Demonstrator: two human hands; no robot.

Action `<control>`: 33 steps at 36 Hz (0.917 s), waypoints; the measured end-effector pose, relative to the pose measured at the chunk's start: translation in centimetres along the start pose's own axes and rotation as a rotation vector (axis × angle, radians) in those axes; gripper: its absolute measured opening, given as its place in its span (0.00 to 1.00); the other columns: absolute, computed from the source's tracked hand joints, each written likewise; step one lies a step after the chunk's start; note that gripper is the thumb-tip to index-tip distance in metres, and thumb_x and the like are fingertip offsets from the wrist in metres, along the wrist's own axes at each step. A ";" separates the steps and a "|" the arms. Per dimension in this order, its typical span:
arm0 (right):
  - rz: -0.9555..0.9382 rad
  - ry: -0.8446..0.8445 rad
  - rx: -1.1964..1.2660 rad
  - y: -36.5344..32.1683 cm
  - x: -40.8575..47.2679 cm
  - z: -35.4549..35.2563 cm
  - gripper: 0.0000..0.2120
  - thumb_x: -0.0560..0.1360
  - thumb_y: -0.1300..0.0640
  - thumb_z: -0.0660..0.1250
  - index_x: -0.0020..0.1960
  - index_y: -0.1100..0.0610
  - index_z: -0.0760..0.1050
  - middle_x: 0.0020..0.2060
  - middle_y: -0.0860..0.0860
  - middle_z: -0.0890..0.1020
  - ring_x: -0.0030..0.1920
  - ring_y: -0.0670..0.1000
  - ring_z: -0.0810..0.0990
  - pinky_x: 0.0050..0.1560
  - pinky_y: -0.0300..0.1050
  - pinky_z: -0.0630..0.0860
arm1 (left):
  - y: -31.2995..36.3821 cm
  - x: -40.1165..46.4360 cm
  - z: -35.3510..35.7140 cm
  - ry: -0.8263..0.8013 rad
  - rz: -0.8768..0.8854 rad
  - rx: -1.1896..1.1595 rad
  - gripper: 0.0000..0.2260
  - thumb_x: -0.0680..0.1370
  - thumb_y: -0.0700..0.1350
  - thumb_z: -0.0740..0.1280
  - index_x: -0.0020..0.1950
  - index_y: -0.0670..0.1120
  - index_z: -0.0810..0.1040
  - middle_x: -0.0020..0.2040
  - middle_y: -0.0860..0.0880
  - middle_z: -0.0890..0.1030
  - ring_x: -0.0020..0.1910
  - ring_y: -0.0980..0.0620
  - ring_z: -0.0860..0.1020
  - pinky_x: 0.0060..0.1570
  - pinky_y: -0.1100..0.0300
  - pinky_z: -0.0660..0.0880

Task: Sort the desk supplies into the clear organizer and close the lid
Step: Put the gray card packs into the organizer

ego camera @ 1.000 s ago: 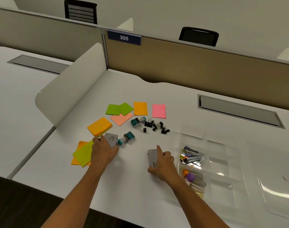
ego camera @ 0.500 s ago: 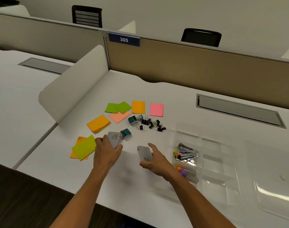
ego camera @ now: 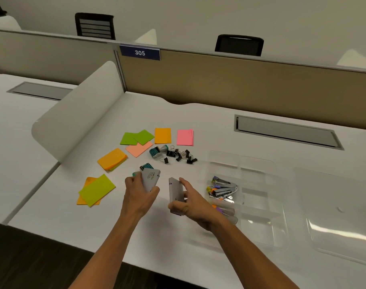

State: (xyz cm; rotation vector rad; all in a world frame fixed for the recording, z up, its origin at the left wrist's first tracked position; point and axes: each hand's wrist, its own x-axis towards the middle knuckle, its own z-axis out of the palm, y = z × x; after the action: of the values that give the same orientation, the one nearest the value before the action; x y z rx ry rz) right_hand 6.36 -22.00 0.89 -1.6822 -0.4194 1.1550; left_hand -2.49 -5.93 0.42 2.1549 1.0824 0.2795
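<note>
Since a second ago both grey boxes have come up off the tabletop [ego camera: 73, 222]. The right hand [ego camera: 193, 203] pinches its grey box [ego camera: 174, 195], tilted on end, just left of the clear organizer [ego camera: 259, 207]; the left hand [ego camera: 139, 197] has its grip clamped round the other grey box [ego camera: 150, 180]. A loose pinch could drop the right box onto the staplers [ego camera: 222, 189]. Beyond lie binder clips [ego camera: 181, 156] and sticky notes [ego camera: 112, 158]; the lid [ego camera: 342, 213] lies open alongside.
</note>
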 end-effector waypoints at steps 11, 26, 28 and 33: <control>-0.085 0.229 0.206 0.4 -4.6 -5.8 0.46 0.63 0.63 0.74 0.75 0.43 0.57 0.61 0.54 0.75 0.55 0.58 0.80 0.51 0.55 0.83 | 4.1 -1.9 3.2 -0.130 0.146 -0.037 0.32 0.73 0.55 0.71 0.73 0.50 0.63 0.62 0.49 0.65 0.55 0.54 0.67 0.47 0.60 0.75; -0.101 0.546 0.240 5.4 -12.2 -14.7 0.43 0.57 0.62 0.73 0.71 0.45 0.68 0.58 0.56 0.78 0.50 0.57 0.79 0.41 0.43 0.79 | 10.0 -5.5 9.1 -0.467 0.466 0.042 0.36 0.71 0.59 0.72 0.74 0.53 0.61 0.65 0.53 0.67 0.64 0.54 0.64 0.61 0.54 0.74; -0.092 0.570 0.238 5.9 -12.7 -14.9 0.43 0.57 0.61 0.74 0.70 0.43 0.69 0.58 0.54 0.78 0.52 0.57 0.80 0.42 0.44 0.80 | 10.7 -6.0 10.0 -0.505 0.495 0.035 0.35 0.70 0.60 0.73 0.72 0.53 0.63 0.65 0.54 0.68 0.62 0.55 0.65 0.63 0.53 0.72; -0.085 0.621 0.225 6.6 -14.2 -15.5 0.43 0.58 0.59 0.75 0.70 0.40 0.68 0.59 0.50 0.78 0.55 0.55 0.80 0.47 0.48 0.82 | 12.8 -7.3 12.1 -0.559 0.595 0.066 0.31 0.69 0.57 0.74 0.69 0.53 0.67 0.63 0.54 0.71 0.60 0.54 0.69 0.61 0.56 0.72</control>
State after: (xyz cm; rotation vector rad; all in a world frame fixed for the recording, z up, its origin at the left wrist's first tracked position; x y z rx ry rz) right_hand 11.02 -43.50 2.66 -1.7005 0.0302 0.5459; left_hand 6.59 -22.67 0.96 2.3646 0.1307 -0.1001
